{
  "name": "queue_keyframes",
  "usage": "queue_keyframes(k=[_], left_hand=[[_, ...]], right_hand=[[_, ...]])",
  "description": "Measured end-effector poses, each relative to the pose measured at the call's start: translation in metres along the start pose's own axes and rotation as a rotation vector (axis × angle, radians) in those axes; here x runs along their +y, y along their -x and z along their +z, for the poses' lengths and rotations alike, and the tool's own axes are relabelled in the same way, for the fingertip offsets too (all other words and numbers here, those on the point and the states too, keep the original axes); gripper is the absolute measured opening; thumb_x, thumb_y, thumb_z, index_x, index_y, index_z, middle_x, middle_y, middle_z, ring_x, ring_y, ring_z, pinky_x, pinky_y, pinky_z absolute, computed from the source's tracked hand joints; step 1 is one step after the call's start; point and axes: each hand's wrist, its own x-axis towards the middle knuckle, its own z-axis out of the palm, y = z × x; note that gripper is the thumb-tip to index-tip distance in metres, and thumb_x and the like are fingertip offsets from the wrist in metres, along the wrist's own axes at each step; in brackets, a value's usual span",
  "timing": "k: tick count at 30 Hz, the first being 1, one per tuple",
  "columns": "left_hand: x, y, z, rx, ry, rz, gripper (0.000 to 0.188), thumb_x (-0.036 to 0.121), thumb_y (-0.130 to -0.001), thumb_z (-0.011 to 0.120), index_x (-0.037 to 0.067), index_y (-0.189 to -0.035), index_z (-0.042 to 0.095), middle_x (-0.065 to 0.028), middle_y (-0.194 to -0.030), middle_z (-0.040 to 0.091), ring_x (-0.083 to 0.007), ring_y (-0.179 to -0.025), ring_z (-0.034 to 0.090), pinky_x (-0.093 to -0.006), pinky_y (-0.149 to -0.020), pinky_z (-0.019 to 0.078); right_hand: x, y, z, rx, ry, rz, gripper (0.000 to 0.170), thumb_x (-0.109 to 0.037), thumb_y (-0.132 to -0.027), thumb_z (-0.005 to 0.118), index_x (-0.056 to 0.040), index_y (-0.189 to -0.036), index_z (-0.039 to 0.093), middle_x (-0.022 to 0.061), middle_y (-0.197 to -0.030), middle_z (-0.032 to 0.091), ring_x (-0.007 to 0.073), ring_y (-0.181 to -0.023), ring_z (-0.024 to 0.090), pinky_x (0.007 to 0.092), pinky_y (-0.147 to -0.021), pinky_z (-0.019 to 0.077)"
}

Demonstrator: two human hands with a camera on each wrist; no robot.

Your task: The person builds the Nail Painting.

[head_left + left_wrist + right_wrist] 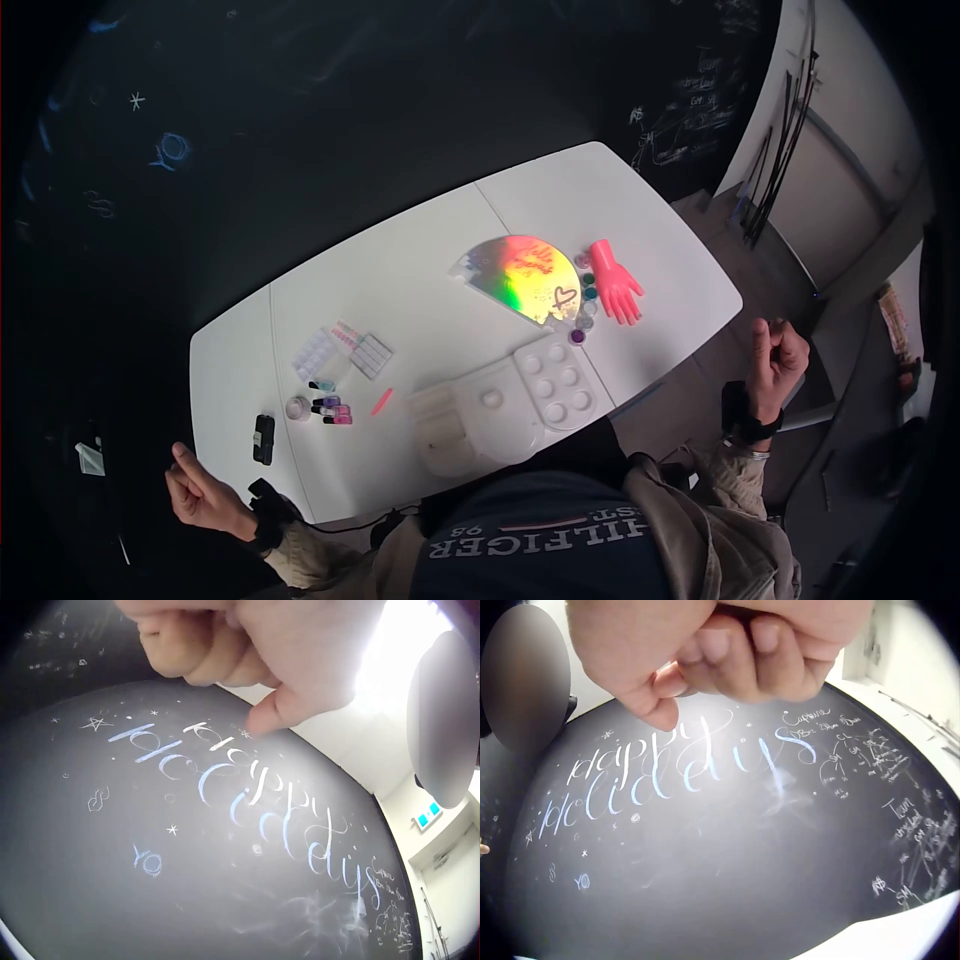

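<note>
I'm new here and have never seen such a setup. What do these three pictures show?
There is no robot: a person wears three cameras. The head picture looks down on a table; each wrist picture looks past one hand at a chalkboard reading "happy holidays".

On the table lie a pink model hand, a shiny rainbow sheet, white trays, small bottles and a black item. The left hand is near that item. It and the right hand have curled fingers and hold nothing.
</note>
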Motion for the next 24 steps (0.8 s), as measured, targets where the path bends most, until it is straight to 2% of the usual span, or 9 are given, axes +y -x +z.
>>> queue_keyframes(k=[2, 5, 9, 13, 19, 24], left_hand=[[-0.002, -0.001, -0.008, -0.006, -0.057, 0.058, 0.057, 0.009, -0.109, 0.071, 0.010, -0.069, 0.031, 0.0083, -0.068, 0.025, -0.0049, -0.064, 0.021, -0.0279, -0.057, 0.0194], [-0.003, -0.005, -0.022, 0.009, -0.185, 0.226, 0.059, 0.000, -0.106, 0.072, 0.009, -0.067, 0.029, 0.0052, -0.062, 0.023, -0.0068, -0.057, 0.017, -0.0293, -0.052, 0.0162], [0.005, -0.005, -0.033, 0.074, -0.267, 0.302, 0.063, -0.001, -0.105, 0.073, 0.009, -0.064, 0.026, 0.0045, -0.059, 0.024, -0.0075, -0.056, 0.016, -0.0293, -0.050, 0.0162], [0.012, -0.002, -0.043, 0.107, -0.319, 0.339, 0.065, -0.002, -0.103, 0.075, 0.008, -0.062, 0.026, 0.0046, -0.058, 0.026, -0.0081, -0.055, 0.017, -0.0297, -0.050, 0.0173], [0.033, -0.002, -0.061, 0.204, -0.324, 0.370, 0.061, -0.002, -0.102, 0.077, 0.007, -0.059, 0.034, 0.0044, -0.058, 0.028, -0.0082, -0.054, 0.018, -0.0289, -0.051, 0.0169], [0.035, 0.008, -0.091, 0.245, -0.357, 0.310, 0.059, -0.003, -0.102, 0.076, 0.006, -0.060, 0.035, 0.0040, -0.061, 0.028, -0.0087, -0.057, 0.022, -0.0266, -0.053, 0.0243]], right_hand=[[-0.004, -0.003, 0.000, 0.011, 0.020, -0.019, 0.051, -0.002, -0.100, 0.077, -0.0073, -0.072, 0.035, -0.0037, -0.066, 0.033, 0.0072, -0.061, 0.026, 0.0300, -0.056, 0.0181], [-0.004, -0.004, -0.002, 0.021, 0.034, -0.031, 0.050, -0.002, -0.100, 0.077, -0.0073, -0.072, 0.036, -0.0039, -0.065, 0.033, 0.0072, -0.060, 0.026, 0.0300, -0.056, 0.0177], [-0.003, -0.009, -0.001, 0.021, 0.016, -0.023, 0.049, -0.002, -0.100, 0.076, -0.0074, -0.072, 0.036, -0.0040, -0.065, 0.033, 0.0072, -0.060, 0.026, 0.0300, -0.056, 0.0173], [-0.001, -0.007, 0.008, 0.025, 0.012, -0.001, 0.049, -0.003, -0.100, 0.076, -0.0077, -0.072, 0.037, -0.0040, -0.065, 0.033, 0.0072, -0.061, 0.026, 0.0303, -0.056, 0.0176], [0.007, -0.010, 0.027, -0.033, -0.086, 0.003, 0.049, -0.004, -0.100, 0.077, -0.0075, -0.071, 0.038, -0.0043, -0.064, 0.034, 0.0071, -0.060, 0.027, 0.0301, -0.056, 0.0201], [0.011, -0.016, 0.041, -0.089, -0.142, -0.048, 0.049, -0.003, -0.101, 0.077, -0.0070, -0.070, 0.039, -0.0046, -0.064, 0.036, 0.0062, -0.059, 0.028, 0.0286, -0.055, 0.0197]])
